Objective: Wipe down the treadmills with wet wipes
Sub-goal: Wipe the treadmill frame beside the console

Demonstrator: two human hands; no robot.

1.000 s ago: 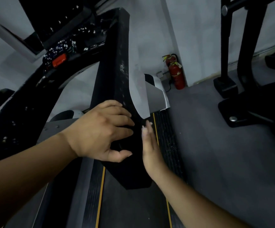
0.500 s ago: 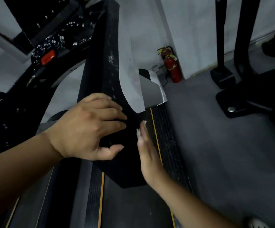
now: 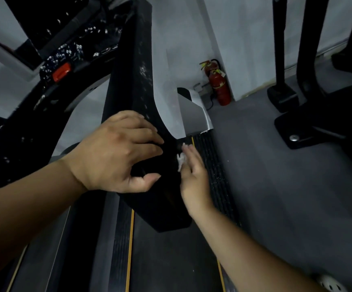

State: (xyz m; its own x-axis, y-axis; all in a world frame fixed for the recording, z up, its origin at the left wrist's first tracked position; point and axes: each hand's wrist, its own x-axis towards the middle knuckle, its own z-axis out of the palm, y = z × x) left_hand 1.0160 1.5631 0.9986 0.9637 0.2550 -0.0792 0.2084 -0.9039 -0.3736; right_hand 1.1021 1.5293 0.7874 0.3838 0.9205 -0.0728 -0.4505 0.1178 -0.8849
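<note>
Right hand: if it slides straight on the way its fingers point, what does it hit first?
Probably the pale grey panel on the black handrail, just beyond the fingertips of the right hand. Depth is unclear; it may slip past toward the silver cover.

Left hand point(image 3: 118, 150) curls its fingers point(image 3: 147, 131); right hand point(image 3: 193, 175) lies flat and straight.
</note>
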